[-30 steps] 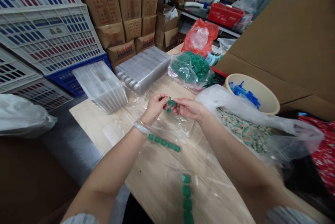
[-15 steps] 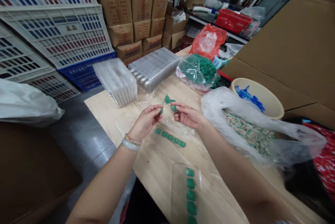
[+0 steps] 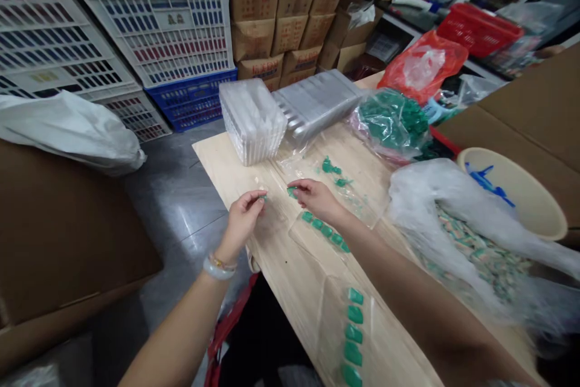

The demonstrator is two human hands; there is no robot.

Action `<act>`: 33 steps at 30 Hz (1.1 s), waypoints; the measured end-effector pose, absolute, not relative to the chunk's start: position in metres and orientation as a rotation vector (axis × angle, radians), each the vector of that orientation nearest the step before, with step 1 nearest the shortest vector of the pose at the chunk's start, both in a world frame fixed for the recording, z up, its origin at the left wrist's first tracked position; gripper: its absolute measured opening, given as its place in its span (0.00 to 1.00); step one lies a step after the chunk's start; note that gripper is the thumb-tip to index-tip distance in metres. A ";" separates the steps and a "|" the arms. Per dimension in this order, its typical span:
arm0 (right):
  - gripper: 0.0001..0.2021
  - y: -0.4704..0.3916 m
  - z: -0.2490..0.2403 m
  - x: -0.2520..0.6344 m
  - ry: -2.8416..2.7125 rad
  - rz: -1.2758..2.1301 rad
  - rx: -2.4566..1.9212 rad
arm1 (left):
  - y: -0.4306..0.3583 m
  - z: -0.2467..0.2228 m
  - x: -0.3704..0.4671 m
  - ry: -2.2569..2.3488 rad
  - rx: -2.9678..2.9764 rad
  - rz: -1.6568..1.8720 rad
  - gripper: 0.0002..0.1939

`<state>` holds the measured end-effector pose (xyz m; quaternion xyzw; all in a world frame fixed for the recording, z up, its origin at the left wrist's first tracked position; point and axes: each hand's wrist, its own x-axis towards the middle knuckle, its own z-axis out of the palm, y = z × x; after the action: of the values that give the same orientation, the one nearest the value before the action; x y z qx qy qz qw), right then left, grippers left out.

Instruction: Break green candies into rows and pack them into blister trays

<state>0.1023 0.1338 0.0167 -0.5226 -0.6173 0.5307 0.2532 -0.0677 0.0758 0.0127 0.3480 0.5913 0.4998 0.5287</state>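
Over the wooden table's left part, my left hand (image 3: 247, 209) pinches a small green piece (image 3: 263, 198), mostly hidden by the fingertips. My right hand (image 3: 312, 195), to its right, has its fingers closed on another green piece (image 3: 292, 192). Just below my right hand, a slanting row of green pieces (image 3: 327, 230) lies on clear plastic. A second row (image 3: 353, 333) sits on a clear tray nearer the front edge. Loose green bits (image 3: 331, 166) lie beyond my right hand on a plastic sheet.
Stacked clear trays (image 3: 254, 121) and a wrapped tray pack (image 3: 319, 100) stand at the table's back. To the right are a bag of green pieces (image 3: 392, 121), a white plastic bag (image 3: 421, 194) and a cream bowl (image 3: 534, 206). Crates (image 3: 181, 31) rise behind left.
The view has swung left, shifting the scene rightward. My hands have moved left over the table, away from the loose green bits, each still pinching a piece.
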 end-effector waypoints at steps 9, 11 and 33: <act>0.11 0.091 0.019 0.101 -2.351 0.944 -1.229 | 0.072 0.004 -0.070 1.395 0.912 1.139 0.10; 0.12 0.091 0.019 0.101 -2.466 0.834 -1.211 | 0.073 0.004 -0.069 1.404 0.928 1.127 0.10; 0.11 0.078 0.028 0.096 -2.084 0.675 -0.991 | 0.068 0.030 -0.058 0.898 0.346 0.935 0.10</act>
<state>0.0956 0.0780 0.0283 -0.3846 -0.8086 0.2618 0.3602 -0.0575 0.0681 0.0300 0.1601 0.4163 0.4331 0.7833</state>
